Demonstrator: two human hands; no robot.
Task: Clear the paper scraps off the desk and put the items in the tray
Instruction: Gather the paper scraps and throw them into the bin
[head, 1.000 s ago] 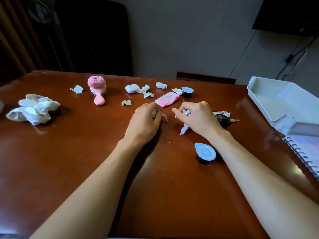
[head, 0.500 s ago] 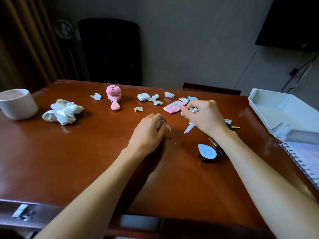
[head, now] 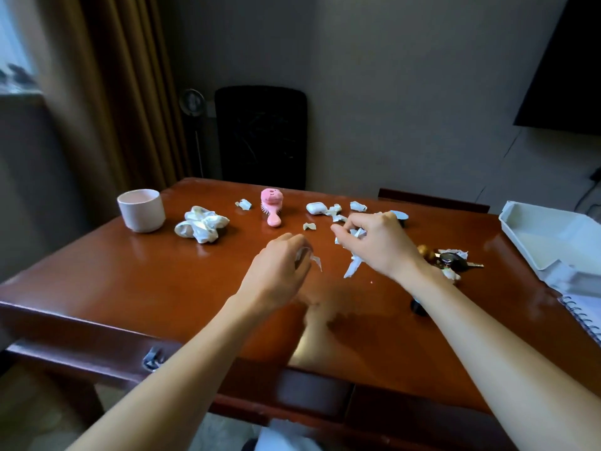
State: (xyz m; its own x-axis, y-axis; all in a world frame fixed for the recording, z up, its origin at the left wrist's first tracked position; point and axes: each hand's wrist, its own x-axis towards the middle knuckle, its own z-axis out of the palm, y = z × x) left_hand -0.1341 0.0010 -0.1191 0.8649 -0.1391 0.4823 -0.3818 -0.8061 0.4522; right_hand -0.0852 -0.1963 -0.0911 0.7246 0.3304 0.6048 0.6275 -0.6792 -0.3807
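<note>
My left hand (head: pixel 280 267) grips a white paper scrap (head: pixel 314 260) above the middle of the brown desk (head: pixel 130 275). My right hand (head: pixel 374 244) holds several scraps, one long strip (head: pixel 353 266) hanging below it, and reaches toward the scraps (head: pixel 335 211) beside the white earbud case (head: pixel 316 208). More scraps lie at the back: one (head: pixel 309 226) in front of the case, one (head: pixel 243 204) left of the pink hairbrush (head: pixel 272 206), one (head: pixel 357 206) to the right. The white tray (head: pixel 533 222) sits at the right edge.
A pink-white cup (head: pixel 141 209) and a crumpled white cloth (head: pixel 201 226) sit at the left. Keys (head: pixel 455 258) lie behind my right wrist. A spiral notebook (head: pixel 585 314) lies before the tray. A small dark pod (head: pixel 418 307) peeks from under my right forearm. A black chair (head: pixel 260 138) stands behind.
The camera has tilted up and back, showing the cup and the desk's front edge. My right hand has moved away from me toward the scraps near the earbud case; my left hand still holds its scrap.
</note>
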